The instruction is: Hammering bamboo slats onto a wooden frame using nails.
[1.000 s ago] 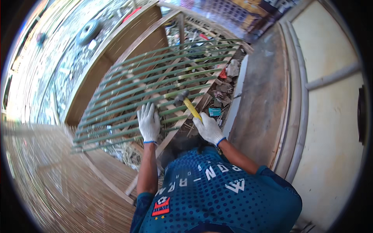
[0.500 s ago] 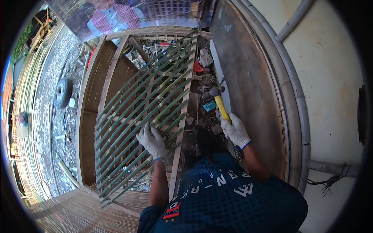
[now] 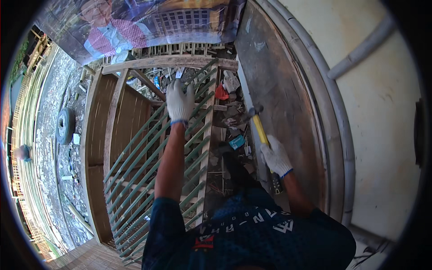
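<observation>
My right hand [image 3: 275,156], in a white knitted glove, grips a hammer [image 3: 259,129] by its yellow handle, the dark head pointing away from me. My left hand [image 3: 180,103], gloved the same way, reaches far forward over the upper end of a row of green bamboo slats [image 3: 137,146]. Its fingers are stretched out; whether they touch a slat cannot be made out. The slats run slantwise and parallel across a wooden frame, with gaps between them. Their right ends lie along a long wooden beam [image 3: 205,155]. My left forearm hides some of the middle slats.
A wooden crossbar [image 3: 171,62] closes the far end, below a printed banner [image 3: 162,27]. Rubble with a turquoise packet [image 3: 237,142] and a red scrap [image 3: 221,92] lies right of the beam. A brown board [image 3: 292,99] stands at the right. A tyre [image 3: 65,126] lies outside, left.
My left hand has moved forward from the middle of the slats to their far end. My right hand still holds the hammer, which has shifted slightly toward me. The view has shifted.
</observation>
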The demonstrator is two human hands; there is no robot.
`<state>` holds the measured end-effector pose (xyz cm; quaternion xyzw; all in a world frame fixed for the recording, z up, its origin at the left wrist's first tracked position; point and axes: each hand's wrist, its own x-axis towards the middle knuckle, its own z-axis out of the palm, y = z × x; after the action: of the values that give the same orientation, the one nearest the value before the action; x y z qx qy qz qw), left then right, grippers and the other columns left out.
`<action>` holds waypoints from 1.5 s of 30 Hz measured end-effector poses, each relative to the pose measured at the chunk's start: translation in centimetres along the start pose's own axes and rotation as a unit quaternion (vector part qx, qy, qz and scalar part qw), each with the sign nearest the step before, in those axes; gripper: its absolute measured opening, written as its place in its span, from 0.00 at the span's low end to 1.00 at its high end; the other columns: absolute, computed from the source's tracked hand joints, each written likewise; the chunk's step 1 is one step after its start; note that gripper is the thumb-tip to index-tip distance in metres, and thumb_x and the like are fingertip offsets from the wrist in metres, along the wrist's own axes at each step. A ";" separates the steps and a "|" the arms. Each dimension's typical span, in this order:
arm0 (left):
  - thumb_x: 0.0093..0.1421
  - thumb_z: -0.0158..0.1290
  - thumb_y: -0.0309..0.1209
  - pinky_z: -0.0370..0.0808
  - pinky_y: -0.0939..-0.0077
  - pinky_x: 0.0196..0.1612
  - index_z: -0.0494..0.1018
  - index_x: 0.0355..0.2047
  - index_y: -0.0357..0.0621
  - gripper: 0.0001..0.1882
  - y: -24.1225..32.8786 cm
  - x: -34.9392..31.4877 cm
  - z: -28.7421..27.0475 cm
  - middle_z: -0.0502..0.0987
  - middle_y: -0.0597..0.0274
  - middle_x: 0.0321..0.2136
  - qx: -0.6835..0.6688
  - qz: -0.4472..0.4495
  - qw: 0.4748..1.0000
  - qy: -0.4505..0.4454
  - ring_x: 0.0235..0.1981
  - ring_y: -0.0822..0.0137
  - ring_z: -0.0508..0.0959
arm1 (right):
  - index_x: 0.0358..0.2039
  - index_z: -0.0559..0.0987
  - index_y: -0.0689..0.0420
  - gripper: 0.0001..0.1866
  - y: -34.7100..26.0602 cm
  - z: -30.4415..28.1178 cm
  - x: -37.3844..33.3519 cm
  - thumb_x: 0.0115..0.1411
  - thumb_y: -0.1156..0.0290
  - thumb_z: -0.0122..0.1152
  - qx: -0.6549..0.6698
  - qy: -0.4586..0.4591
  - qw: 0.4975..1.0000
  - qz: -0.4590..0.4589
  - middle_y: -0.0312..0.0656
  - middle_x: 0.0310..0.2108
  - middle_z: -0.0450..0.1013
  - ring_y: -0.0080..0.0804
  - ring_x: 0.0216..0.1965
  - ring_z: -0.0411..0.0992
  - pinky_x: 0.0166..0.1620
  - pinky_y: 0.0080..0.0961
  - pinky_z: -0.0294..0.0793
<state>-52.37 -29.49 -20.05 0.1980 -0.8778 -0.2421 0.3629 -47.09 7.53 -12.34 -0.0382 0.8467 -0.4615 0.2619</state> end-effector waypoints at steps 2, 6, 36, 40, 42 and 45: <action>0.64 0.60 0.44 0.71 0.45 0.60 0.73 0.56 0.30 0.30 -0.7 5.6 4.3 0.78 0.33 0.50 -0.092 -0.219 0.971 -0.038 0.56 0.37 0.75 | 0.43 0.74 0.61 0.11 -2.6 -0.4 3.8 0.71 0.66 0.53 -0.069 0.043 0.991 -0.110 0.41 0.23 0.71 0.32 0.22 0.74 0.28 0.35 0.74; 0.66 0.58 0.48 0.71 0.47 0.59 0.73 0.53 0.33 0.29 -1.1 11.3 11.6 0.77 0.34 0.49 0.021 -0.220 0.971 0.092 0.56 0.41 0.75 | 0.46 0.75 0.61 0.13 -7.9 -0.8 10.1 0.73 0.63 0.53 0.025 0.074 0.968 -0.240 0.50 0.24 0.73 0.47 0.26 0.77 0.33 0.43 0.75; 0.68 0.42 0.40 0.75 0.48 0.43 0.82 0.29 0.50 0.19 -2.0 16.4 17.3 0.84 0.49 0.26 0.178 0.147 0.924 -0.306 0.31 0.47 0.85 | 0.42 0.76 0.57 0.14 -5.1 0.5 27.7 0.72 0.58 0.57 -0.245 0.110 0.911 -0.313 0.54 0.19 0.74 0.59 0.23 0.77 0.26 0.51 0.73; 0.65 0.47 0.39 0.75 0.47 0.41 0.83 0.30 0.52 0.15 -3.0 18.8 15.6 0.85 0.51 0.28 0.192 0.114 0.927 -0.303 0.31 0.47 0.86 | 0.43 0.76 0.58 0.15 -8.6 1.8 24.7 0.72 0.58 0.57 -0.199 0.076 0.929 -0.302 0.59 0.24 0.76 0.62 0.27 0.78 0.30 0.55 0.74; 0.57 0.58 0.42 0.79 0.46 0.36 0.84 0.33 0.48 0.13 -3.3 17.8 15.3 0.85 0.49 0.28 0.158 0.138 0.931 -0.298 0.31 0.45 0.86 | 0.44 0.76 0.58 0.15 -10.2 0.8 25.9 0.72 0.57 0.58 -0.109 0.112 0.920 -0.359 0.59 0.23 0.76 0.63 0.28 0.79 0.30 0.57 0.74; 0.59 0.57 0.43 0.77 0.46 0.31 0.78 0.34 0.50 0.12 -4.7 17.8 17.4 0.84 0.51 0.26 0.198 0.172 0.919 -0.294 0.29 0.47 0.85 | 0.43 0.77 0.57 0.15 -3.7 1.7 27.2 0.73 0.57 0.56 -0.121 0.128 0.892 -0.417 0.58 0.24 0.76 0.61 0.28 0.79 0.30 0.55 0.74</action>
<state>-76.00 -37.69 -23.82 0.0317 -0.9955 -0.0441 0.0778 -70.31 -4.22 -21.18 -0.3600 0.8282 -0.4234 -0.0719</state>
